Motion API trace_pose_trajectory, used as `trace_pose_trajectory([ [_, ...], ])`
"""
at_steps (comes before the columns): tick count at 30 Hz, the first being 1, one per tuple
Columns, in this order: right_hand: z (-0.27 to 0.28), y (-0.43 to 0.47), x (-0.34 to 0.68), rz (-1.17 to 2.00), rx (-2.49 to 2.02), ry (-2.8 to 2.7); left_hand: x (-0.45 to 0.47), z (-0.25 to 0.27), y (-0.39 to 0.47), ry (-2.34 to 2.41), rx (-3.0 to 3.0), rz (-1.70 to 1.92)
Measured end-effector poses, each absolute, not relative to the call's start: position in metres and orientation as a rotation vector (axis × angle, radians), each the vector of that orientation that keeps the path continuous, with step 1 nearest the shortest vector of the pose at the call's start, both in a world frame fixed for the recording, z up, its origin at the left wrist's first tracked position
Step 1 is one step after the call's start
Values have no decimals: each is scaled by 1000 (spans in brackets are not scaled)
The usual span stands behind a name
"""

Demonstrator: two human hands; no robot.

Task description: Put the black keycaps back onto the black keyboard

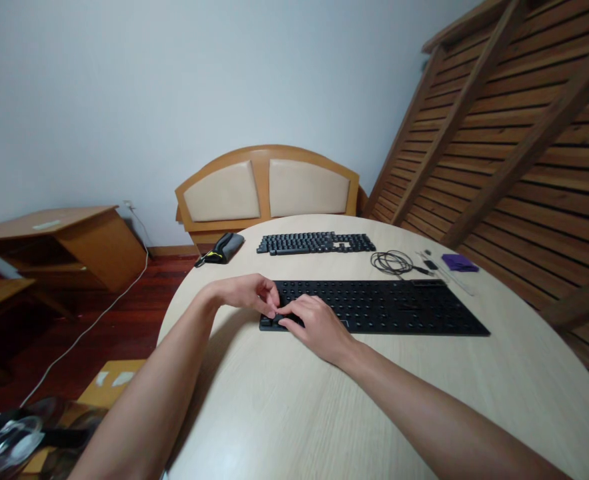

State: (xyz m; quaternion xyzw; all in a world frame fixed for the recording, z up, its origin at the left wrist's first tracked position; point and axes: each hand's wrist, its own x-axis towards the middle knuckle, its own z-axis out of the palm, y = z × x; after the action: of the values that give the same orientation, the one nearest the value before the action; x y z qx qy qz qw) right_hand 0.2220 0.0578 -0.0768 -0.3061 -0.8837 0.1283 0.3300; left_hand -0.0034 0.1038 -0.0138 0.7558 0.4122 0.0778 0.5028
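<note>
A black keyboard (409,307) lies on the table in front of me, most of its key positions bare of caps. At its lower left corner a few dark keycaps (269,323) sit in place. My left hand (253,293) is over that corner with thumb and fingers pinched together. Beside it, my right hand (319,327) rests on the keyboard's left part, its thumb and fingertips closed in close to the left fingertips. Whatever is between the fingers is too small and covered to make out. Behind the keyboard, loose black keycaps (299,243) are laid out in keyboard order.
A coiled black cable (391,263), a folded purple cloth (459,263) and small thin items lie on the right of the round table (274,413). A black-and-grey pouch (227,247) is at the back left. Wooden slats (504,133) lean on the right.
</note>
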Motion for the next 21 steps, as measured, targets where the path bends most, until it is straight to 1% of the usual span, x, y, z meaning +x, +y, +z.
trace_pose_trajectory([
  [12, -79, 61, 224, 395, -731, -2279, 3, -8, 99, 1032, 1883, 113],
  [21, -75, 59, 227, 364, -759, -2312, 10, -2, 94, 1093, 2001, 52],
])
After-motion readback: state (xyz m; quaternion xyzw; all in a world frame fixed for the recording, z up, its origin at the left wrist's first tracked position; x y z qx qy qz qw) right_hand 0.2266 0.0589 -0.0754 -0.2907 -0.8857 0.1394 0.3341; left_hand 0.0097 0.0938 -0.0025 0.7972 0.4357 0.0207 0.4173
